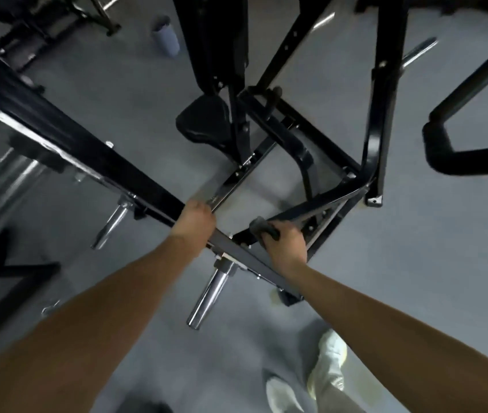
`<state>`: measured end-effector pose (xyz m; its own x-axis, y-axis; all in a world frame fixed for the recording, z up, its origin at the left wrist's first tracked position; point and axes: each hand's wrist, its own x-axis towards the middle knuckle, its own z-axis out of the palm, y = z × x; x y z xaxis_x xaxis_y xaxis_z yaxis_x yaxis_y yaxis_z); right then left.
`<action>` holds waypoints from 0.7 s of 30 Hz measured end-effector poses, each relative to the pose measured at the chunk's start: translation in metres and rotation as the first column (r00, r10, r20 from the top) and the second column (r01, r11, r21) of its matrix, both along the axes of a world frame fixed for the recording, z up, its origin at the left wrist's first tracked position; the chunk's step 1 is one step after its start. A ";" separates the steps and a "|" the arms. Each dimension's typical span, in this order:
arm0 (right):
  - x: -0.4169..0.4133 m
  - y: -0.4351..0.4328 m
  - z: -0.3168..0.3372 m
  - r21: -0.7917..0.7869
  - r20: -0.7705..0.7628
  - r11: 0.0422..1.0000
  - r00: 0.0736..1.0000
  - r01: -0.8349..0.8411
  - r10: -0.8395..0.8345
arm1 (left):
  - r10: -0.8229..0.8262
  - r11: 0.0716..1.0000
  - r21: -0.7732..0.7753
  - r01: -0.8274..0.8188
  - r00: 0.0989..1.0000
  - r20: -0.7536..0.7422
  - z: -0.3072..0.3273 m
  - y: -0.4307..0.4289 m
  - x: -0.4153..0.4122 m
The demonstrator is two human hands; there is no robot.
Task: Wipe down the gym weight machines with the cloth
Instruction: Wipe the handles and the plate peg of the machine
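Presently logging grips: found right hand curled over the dark cloth, pressing it against a slanted frame bar low on the weight machine. Found left hand wrapped round the long black beam, close to where a thin cross rail ends.

Judged risks:
- could knock a forearm or shin on the chrome peg jutting out just beneath both arms;
- could snag the cloth on bolts at the gusset plate just beside the right hand;
- could skip undersides of bars while leaning this far over.

Cannot make out left fingertips, tucked behind the beam. Cannot tell how much cloth sits folded under the palm. Blurred heavily by motion, so cannot judge wiped from unwiped metal. Cut off at the top edge: upright posts.
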<state>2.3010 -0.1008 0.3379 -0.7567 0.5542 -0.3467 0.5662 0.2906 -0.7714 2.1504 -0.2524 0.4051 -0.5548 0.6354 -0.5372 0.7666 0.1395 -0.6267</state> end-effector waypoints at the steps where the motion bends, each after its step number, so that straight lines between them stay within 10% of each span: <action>1: -0.012 -0.009 -0.017 0.040 0.010 0.997 0.998 -0.068 0.068 | -0.062 0.998 0.011 0.062 0.998 -0.003 -0.011 -0.006 -0.007; 21: -0.079 -0.025 -0.108 0.177 0.250 0.897 0.900 -0.406 0.358 | -0.234 0.967 -0.091 0.237 0.971 0.047 -0.091 0.012 0.015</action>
<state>2.2219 -0.1257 0.2302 -0.8500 0.3166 -0.4211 0.5155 0.6646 -0.5409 2.1654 -0.2402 0.3142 -0.3753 0.6905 -0.6184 0.7926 -0.1068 -0.6003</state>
